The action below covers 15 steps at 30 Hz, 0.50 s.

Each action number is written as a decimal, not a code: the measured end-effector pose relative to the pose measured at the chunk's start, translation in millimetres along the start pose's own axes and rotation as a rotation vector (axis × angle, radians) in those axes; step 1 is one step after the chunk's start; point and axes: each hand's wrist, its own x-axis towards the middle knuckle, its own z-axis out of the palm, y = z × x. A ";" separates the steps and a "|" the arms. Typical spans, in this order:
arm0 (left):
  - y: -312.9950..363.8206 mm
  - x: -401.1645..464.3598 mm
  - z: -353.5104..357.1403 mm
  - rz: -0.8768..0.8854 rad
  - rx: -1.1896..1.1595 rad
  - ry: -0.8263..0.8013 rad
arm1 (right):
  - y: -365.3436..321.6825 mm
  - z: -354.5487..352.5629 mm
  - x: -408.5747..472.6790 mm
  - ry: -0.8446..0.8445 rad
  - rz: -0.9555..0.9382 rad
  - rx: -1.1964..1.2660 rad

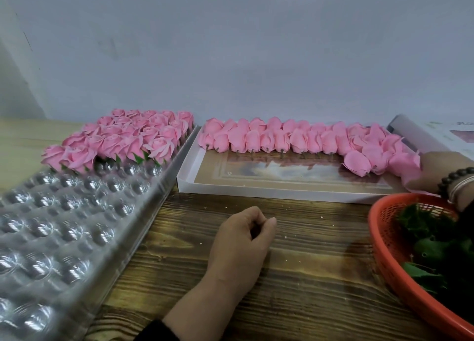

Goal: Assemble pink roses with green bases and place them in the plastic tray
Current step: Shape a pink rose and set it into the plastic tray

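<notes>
The clear plastic tray [77, 212] with round pockets lies on the left. Its far rows hold several assembled pink roses [123, 137] with green bases. A flat white box [256, 186] behind the table's middle holds rows of loose pink rose heads [282, 137]. The red mesh basket [392, 258] at the right has green bases [431, 248] in it. My left hand [241, 240] rests on the wooden table with loosely curled fingers and holds nothing. My right hand [441, 171] reaches into the box's right end and grips a pink rose head [406, 164]; its fingertips are hidden by the petals.
The wooden table [307, 250] runs between tray and basket, with small crumbs on it. A grey wall stands close behind the box. A box lid or printed sheet [436, 135] lies at the far right. A bead bracelet and bangles sit on my right wrist.
</notes>
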 end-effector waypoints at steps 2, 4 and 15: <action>-0.7 -0.3 0.0 0.004 0.002 0.000 | -6.6 -1.2 1.0 -0.008 -0.035 -0.138; -1.1 -0.1 0.2 0.010 0.004 0.002 | -15.4 -3.8 0.8 -0.014 -0.051 -0.151; -1.8 0.5 0.8 0.004 0.010 0.008 | -6.2 6.5 15.0 0.041 -0.093 0.041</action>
